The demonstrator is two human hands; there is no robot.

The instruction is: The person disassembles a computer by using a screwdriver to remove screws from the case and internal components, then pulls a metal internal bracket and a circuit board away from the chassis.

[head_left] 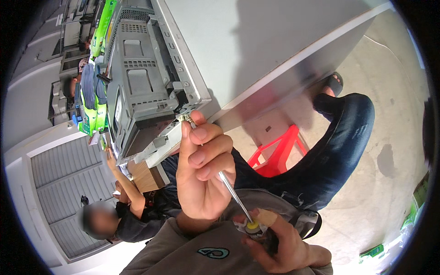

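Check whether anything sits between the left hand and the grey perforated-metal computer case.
Nothing visible stands between the left hand and the grey perforated-metal computer case except the small shiny metal pieces at its fingertips, which overlap the case's near corner in this view; contact can't be judged.

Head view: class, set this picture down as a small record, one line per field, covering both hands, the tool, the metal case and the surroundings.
Left hand: pinching small metal pieces, possibly screws, in front of the case's near corner
Right hand: gripping the handle end
Tool: screwdriver, shaft passing behind the left fingers
Case: grey metal case, slotted
Surroundings: red stool; another person's arm
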